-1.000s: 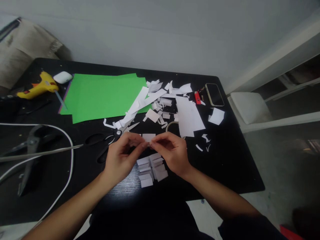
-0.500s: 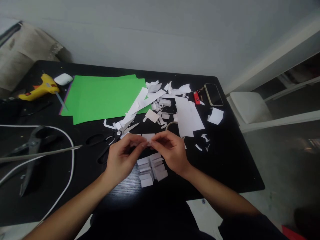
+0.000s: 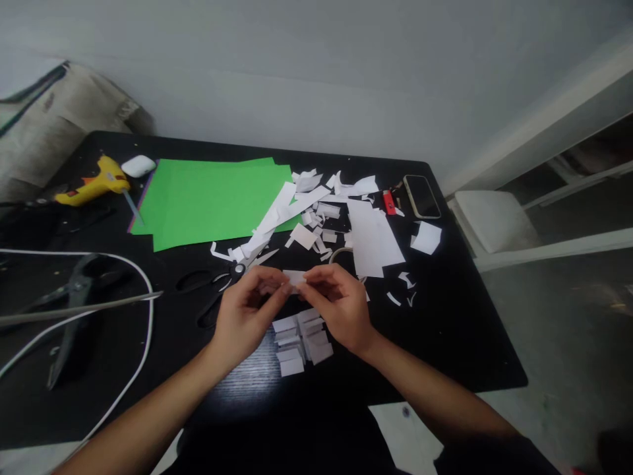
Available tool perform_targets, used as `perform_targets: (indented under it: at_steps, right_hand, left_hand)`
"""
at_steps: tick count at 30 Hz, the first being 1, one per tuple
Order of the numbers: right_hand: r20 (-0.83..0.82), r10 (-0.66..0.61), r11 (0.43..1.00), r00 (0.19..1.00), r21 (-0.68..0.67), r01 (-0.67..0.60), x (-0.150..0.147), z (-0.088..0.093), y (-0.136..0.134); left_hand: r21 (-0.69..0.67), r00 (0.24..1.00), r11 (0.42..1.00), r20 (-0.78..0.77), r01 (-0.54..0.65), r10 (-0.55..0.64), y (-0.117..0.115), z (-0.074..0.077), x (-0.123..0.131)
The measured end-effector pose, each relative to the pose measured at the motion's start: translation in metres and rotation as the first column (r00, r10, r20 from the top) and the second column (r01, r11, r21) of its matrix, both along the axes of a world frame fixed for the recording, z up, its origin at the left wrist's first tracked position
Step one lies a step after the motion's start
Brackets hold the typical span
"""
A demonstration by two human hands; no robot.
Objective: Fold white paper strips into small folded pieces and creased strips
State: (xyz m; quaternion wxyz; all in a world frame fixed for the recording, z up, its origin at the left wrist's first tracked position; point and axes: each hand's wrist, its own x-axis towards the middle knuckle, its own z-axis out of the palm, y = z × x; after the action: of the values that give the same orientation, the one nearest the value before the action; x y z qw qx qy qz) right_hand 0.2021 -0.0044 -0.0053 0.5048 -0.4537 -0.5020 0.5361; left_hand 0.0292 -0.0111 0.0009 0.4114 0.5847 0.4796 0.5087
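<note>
A small white piece of paper (image 3: 295, 278) is pinched between my two hands above the black table. My left hand (image 3: 250, 305) grips its left side with thumb and fingers. On the other side my right hand (image 3: 341, 305) is closed on the paper's right edge. Just below my hands lie several folded white paper pieces (image 3: 302, 343), set close together in two columns. Black-handled scissors (image 3: 239, 268) rest with spread blades beside my left hand. Behind my right hand a roll of tape (image 3: 340, 252) is partly hidden.
Green sheets (image 3: 217, 201) lie at the back, with white paper scraps (image 3: 316, 221) and larger white sheets (image 3: 370, 237) to their right. A yellow glue gun (image 3: 96, 185), pliers (image 3: 72, 316) and a white cable (image 3: 148, 330) are left. A red lighter (image 3: 389, 202) and phone (image 3: 422, 196) sit right.
The whole view has shifted slightly, so the table sits a little lower in it. My hands still pinch the small paper, and slightly more of its face shows between them.
</note>
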Motion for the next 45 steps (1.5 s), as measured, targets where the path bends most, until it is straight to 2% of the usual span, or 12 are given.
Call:
perform_targets:
  at_steps: [9,16,21,26,32,34,36,39,42,45]
  right_hand:
    - [-0.016,0.046,0.999,0.999,-0.018,-0.046,0.001,-0.003,0.003]
    - [-0.043,0.130,0.991,0.991,-0.025,-0.131,0.003,-0.006,0.007]
    - [-0.008,0.109,0.994,0.994,-0.025,-0.109,0.006,-0.007,0.012]
    - [0.049,0.082,0.996,0.995,0.016,-0.083,0.008,-0.006,0.013]
    - [0.109,0.139,0.984,0.984,0.094,-0.149,0.010,-0.007,0.013]
    - [0.088,0.146,0.985,0.985,0.084,-0.153,0.009,-0.007,0.013]
    - [0.047,0.140,0.990,0.989,0.019,-0.141,0.008,-0.006,0.012]
    - [0.030,0.125,0.989,0.992,-0.077,-0.123,0.007,-0.004,0.012]
    - [0.016,0.120,0.986,0.993,-0.116,-0.117,0.006,-0.001,0.012]
    - [0.012,0.142,0.982,0.990,-0.130,-0.139,0.006,0.001,0.012]
  left_hand:
    - [-0.062,1.000,0.998,-0.003,-0.002,0.002,0.001,-0.006,-0.001]
    - [-0.170,0.992,0.982,0.114,0.081,-0.062,0.003,0.003,-0.003]
    - [-0.217,0.981,0.963,0.142,0.160,-0.131,0.003,-0.002,-0.005]
    - [-0.227,0.995,0.969,0.025,0.099,-0.096,0.006,-0.005,-0.007]
    - [-0.304,0.993,0.949,0.100,0.086,-0.058,0.010,0.001,-0.006]
    - [-0.300,0.992,0.950,0.113,0.086,-0.055,0.010,0.003,-0.007]
    - [-0.284,0.992,0.955,0.111,0.084,-0.054,0.010,0.003,-0.007]
    - [-0.230,0.999,0.973,0.037,0.026,-0.018,0.009,0.002,-0.009]
    - [-0.146,0.999,0.989,-0.041,-0.034,0.028,0.008,0.002,-0.010]
    - [-0.126,1.000,0.992,0.000,-0.016,0.016,0.008,0.002,-0.009]
